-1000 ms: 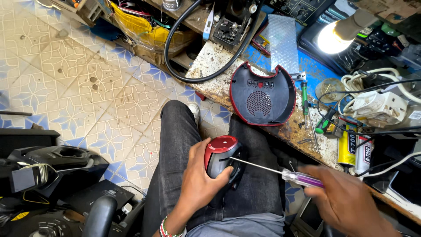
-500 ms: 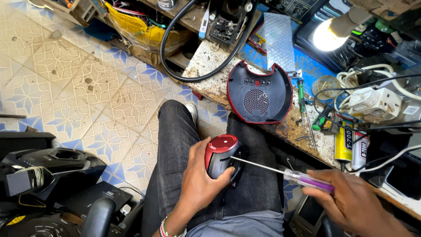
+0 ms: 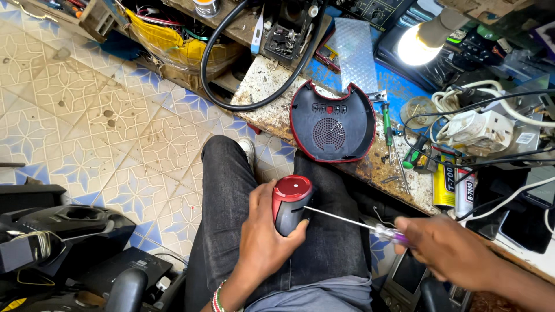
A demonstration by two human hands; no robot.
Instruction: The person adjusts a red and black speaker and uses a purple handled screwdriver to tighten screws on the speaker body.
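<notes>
Gripping a small red and black device (image 3: 291,203) on the lap, the left hand (image 3: 263,240) wraps its fingers around the lower body, so most of the casing below the red top is hidden. The right hand (image 3: 454,249) is closed around the purple handle of a thin screwdriver (image 3: 352,221), whose metal tip meets the side of the device; whether it sits in a screw head is hard to make out. The right forearm is cut off at the frame's edge, and the left wrist shows only a beaded bracelet.

Just beyond the knees, a red-rimmed half-round speaker cover (image 3: 332,122) lies inner face up on the rusty, stained surface (image 3: 272,92), with a green-handled screwdriver (image 3: 387,118) beside it and two glue tubes (image 3: 454,188) near the right edge. A black cable (image 3: 215,86) loops over the far side, and a lit bulb (image 3: 417,47) glares above tangled white cords. The floor (image 3: 87,115) is patterned tile in blue and cream, spotted with dirt; dark speaker housings (image 3: 69,231) crowd the lower left.

Compared with a moment ago, both hands keep the same grip, and the device has hardly shifted; the view has tilted slightly, bringing the surface lower in frame.
</notes>
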